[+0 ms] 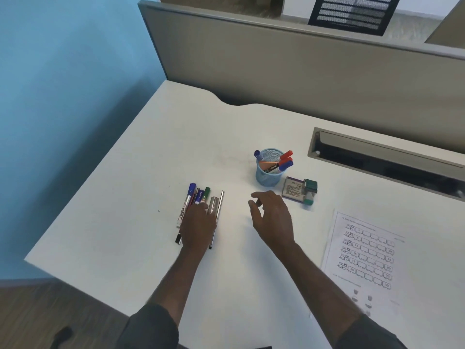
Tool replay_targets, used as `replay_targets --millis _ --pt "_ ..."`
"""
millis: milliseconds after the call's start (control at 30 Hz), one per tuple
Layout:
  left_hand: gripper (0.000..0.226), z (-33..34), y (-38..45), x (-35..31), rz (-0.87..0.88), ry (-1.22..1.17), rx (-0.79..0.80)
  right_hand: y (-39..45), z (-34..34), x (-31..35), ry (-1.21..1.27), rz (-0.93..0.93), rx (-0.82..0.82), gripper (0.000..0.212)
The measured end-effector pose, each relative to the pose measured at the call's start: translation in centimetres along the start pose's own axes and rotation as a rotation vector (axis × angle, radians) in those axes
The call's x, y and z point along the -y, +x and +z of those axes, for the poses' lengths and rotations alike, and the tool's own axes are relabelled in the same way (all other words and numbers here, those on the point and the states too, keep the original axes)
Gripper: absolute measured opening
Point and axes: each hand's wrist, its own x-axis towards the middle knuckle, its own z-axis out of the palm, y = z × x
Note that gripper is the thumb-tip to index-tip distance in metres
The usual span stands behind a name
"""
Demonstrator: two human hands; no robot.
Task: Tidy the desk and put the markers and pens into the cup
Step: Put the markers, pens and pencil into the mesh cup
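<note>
A blue mesh cup (268, 176) stands mid-desk with several markers in it, red and blue caps sticking out. To its left a row of markers and pens (193, 197) lies side by side on the white desk (151, 172), with a thin silver pen (221, 205) at the right end. My left hand (197, 226) lies flat on top of this row and hides the lower halves. My right hand (273, 217) hovers just right of the row, below the cup, fingers apart and empty.
A small purple-and-white box (293, 190) with a green stamp-like item (310, 191) sits right of the cup. A printed worksheet (364, 258) lies at the right. A cable slot (385, 159) runs along the back, below a grey partition (276, 59).
</note>
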Motion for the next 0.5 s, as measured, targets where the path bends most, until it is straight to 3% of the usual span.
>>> replay_targets --millis 133,333,500 --pt "0.016 0.2 -0.2 -0.2 -0.033 0.008 0.029 -0.6 0.8 0.7 -0.013 -0.025 0.054 0.021" --pt "0.014 0.4 -0.8 -0.4 0.029 0.007 -0.091 -0.5 1.5 1.6 -0.091 -0.134 0.221 0.035" --pt "0.035 -0.1 -1.3 -1.6 0.134 -0.089 -0.125 0.0 2.0 2.2 -0.137 -0.233 0.276 0.043"
